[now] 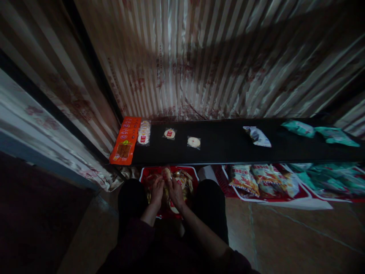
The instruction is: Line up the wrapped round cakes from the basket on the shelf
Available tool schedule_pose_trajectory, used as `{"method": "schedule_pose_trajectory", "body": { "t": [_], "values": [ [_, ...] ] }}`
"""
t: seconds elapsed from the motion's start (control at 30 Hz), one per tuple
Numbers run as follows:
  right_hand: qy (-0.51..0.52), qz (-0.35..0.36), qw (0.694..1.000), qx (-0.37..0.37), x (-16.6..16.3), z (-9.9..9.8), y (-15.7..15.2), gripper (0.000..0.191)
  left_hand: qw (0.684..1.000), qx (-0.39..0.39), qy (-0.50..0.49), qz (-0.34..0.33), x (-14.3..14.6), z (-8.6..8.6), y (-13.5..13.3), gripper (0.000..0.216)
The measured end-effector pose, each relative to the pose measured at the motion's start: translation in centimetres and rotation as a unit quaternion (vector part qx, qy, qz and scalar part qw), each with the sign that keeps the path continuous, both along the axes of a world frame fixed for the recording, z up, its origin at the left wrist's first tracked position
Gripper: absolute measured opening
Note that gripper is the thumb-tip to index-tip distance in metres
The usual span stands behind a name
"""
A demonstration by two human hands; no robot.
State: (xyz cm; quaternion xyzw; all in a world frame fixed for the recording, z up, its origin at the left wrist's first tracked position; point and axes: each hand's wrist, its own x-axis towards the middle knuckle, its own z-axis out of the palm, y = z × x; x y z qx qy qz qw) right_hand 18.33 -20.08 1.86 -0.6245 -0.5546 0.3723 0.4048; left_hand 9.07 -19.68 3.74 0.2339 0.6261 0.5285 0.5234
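Observation:
My left hand [156, 191] and my right hand [175, 192] are close together over a red basket [197, 176] with a white rim. A clear-wrapped round cracker [166, 173] is held between their closed fingers, tilted up toward the shelf. More wrapped crackers [182, 178] fill the basket, partly hidden by my hands. On the black shelf just beyond lie two single wrapped crackers, a nearer cracker [194, 142] and a cracker with a red label [169, 133]. Left of them is an overlapping row of wrapped crackers [144, 133].
An orange snack packet [125, 140] lies at the left end of the black shelf [222, 146]. Farther right are a white-and-blue bag [258, 136] and green bags [299, 128]. Baskets of snack bags [243, 179] stand below. A striped curtain [182, 57] hangs behind.

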Motion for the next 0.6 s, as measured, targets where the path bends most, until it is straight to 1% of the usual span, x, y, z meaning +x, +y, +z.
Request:
{"method": "schedule_pose_trajectory", "body": {
  "t": [0.13, 0.2, 0.33, 0.47, 0.6],
  "values": [
    [-0.001, -0.036, 0.999, -0.013, 0.1, -0.4, 0.0, 0.039, 1.000, 0.006, 0.015, -0.019, 0.2, -0.3, -0.2, 0.015],
    [-0.002, -0.042, 0.999, -0.019, 0.0, -0.4, 0.1, 0.038, 0.999, 0.012, 0.032, -0.024, 0.2, -0.6, -0.2, 0.017],
    [0.009, -0.043, 0.999, -0.033, -0.1, -0.4, 0.2, 0.039, 0.996, 0.026, 0.077, -0.038, 0.0, -1.4, -0.1, 0.020],
    [0.042, -0.049, 0.998, -0.025, -0.1, -0.7, 0.2, 0.038, 0.996, 0.008, 0.085, -0.032, -0.4, -2.1, 0.0, 0.021],
    [0.062, -0.026, 0.997, -0.033, 0.0, -0.8, 0.2, 0.037, 0.995, 0.002, 0.100, -0.020, -0.6, -2.7, 0.1, 0.019]
  ]
}}
